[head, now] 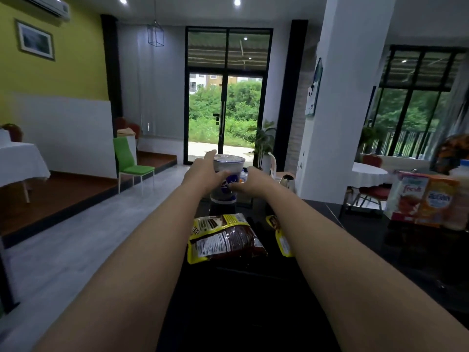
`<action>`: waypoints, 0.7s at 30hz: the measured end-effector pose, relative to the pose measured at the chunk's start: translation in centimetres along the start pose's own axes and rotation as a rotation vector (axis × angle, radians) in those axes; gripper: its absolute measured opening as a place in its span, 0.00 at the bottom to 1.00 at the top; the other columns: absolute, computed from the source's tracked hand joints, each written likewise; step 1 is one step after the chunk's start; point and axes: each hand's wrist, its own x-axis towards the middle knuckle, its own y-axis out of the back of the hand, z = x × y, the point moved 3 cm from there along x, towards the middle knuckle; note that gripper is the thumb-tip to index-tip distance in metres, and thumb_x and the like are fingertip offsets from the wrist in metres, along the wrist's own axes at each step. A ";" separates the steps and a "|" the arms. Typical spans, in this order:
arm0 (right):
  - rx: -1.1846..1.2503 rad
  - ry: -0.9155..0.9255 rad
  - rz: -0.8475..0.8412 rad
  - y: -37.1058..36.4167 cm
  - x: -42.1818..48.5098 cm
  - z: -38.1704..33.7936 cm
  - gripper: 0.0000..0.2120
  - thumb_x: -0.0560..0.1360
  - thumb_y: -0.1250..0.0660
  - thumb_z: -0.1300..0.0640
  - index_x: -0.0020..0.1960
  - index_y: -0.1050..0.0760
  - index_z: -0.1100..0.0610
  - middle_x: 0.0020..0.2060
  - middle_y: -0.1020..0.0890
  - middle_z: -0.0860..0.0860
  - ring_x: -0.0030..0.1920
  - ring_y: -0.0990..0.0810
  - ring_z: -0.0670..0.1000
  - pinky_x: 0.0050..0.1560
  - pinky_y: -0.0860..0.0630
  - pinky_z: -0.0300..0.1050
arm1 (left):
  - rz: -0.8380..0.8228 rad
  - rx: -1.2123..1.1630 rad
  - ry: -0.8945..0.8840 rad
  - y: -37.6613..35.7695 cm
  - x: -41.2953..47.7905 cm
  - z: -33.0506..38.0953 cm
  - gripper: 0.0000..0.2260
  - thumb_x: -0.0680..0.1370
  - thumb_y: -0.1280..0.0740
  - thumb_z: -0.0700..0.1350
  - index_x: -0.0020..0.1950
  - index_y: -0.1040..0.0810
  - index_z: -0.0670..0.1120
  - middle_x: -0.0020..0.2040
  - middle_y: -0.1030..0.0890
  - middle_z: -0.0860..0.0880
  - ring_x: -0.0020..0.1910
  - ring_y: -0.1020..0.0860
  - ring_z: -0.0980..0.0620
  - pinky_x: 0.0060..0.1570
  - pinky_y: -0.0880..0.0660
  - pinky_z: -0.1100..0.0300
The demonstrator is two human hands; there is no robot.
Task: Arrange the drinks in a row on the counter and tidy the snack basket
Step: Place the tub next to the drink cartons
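A sealed plastic drink cup point(228, 166) with a blue logo stands at the far end of the dark counter point(380, 250). My left hand point(205, 171) wraps its left side, and my right hand point(250, 182) presses on its right side. Nearer to me a yellow and brown snack bag point(224, 238) lies flat between my forearms. A second yellow snack bag point(280, 235) shows partly behind my right forearm. The snack basket is not visible.
Drink cartons, one red and white point(406, 199) and one orange point(436, 203), stand at the counter's right. A metal kettle point(288, 180) sits beyond my right hand. A green chair point(129, 163) and a white-clothed table point(20, 161) stand on the left floor.
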 end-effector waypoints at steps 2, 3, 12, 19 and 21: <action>0.052 0.034 -0.004 -0.4 0.7 -0.5 0.17 0.74 0.30 0.47 0.55 0.25 0.57 0.47 0.20 0.54 0.44 0.25 0.53 0.41 0.31 0.44 | -0.009 -0.031 -0.018 -0.5 0.4 -0.2 0.29 0.77 0.32 0.53 0.75 0.39 0.51 0.70 0.29 0.43 0.65 0.28 0.42 0.54 0.30 0.55; 0.074 0.041 -0.004 -0.5 0.9 -0.6 0.14 0.74 0.30 0.48 0.54 0.25 0.57 0.44 0.21 0.53 0.43 0.25 0.52 0.42 0.30 0.44 | -0.004 -0.042 -0.020 -0.7 0.5 -0.2 0.27 0.77 0.32 0.52 0.74 0.36 0.51 0.69 0.27 0.44 0.64 0.27 0.43 0.51 0.30 0.57; 0.267 0.038 0.076 2.0 -0.2 0.0 0.29 0.69 0.25 0.53 0.64 0.34 0.60 0.53 0.23 0.53 0.54 0.23 0.54 0.53 0.24 0.49 | 0.121 -0.247 -0.025 0.4 -0.7 1.9 0.19 0.74 0.29 0.50 0.63 0.25 0.50 0.57 0.20 0.47 0.50 0.24 0.50 0.45 0.27 0.58; 0.391 0.048 0.247 7.4 -4.7 4.4 0.30 0.70 0.27 0.53 0.65 0.38 0.57 0.54 0.24 0.53 0.53 0.23 0.53 0.49 0.24 0.47 | 0.100 -0.273 -0.116 0.4 -3.5 10.3 0.20 0.74 0.28 0.50 0.65 0.25 0.49 0.57 0.20 0.44 0.54 0.22 0.43 0.54 0.23 0.48; 0.406 0.030 0.295 9.1 -6.3 6.8 0.30 0.69 0.26 0.52 0.64 0.37 0.56 0.53 0.23 0.52 0.52 0.23 0.53 0.45 0.24 0.46 | 0.074 -0.278 -0.152 -0.6 -4.4 13.1 0.20 0.74 0.28 0.50 0.64 0.24 0.49 0.58 0.20 0.45 0.55 0.22 0.44 0.54 0.23 0.49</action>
